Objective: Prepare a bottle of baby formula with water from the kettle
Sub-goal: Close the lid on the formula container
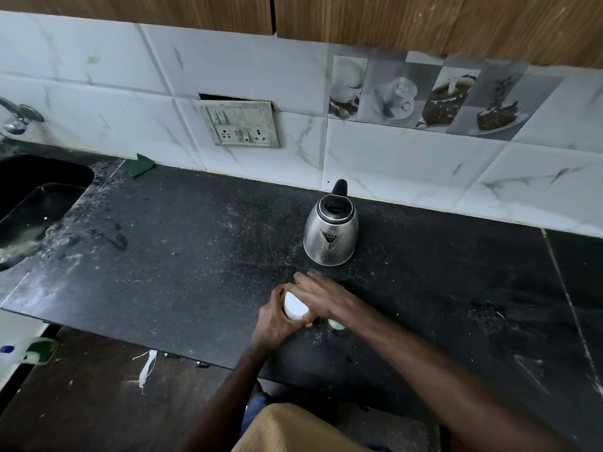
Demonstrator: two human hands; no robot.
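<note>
A white-lidded container [295, 306], probably the formula jar, stands near the front of the black counter [182, 256]. My left hand [274, 321] wraps around its body. My right hand [321, 296] lies over the lid, fingers curled on its rim. A steel kettle [330, 231] with a black handle and its lid off stands just behind my hands, spout toward me. A small object with a greenish tint [336, 325], perhaps the bottle, peeks out under my right wrist, mostly hidden.
A sink [36, 203] with a tap [19, 117] is at the far left. A switch and socket plate [241, 125] is on the tiled wall. A green scrap [141, 164] lies at the back of the counter.
</note>
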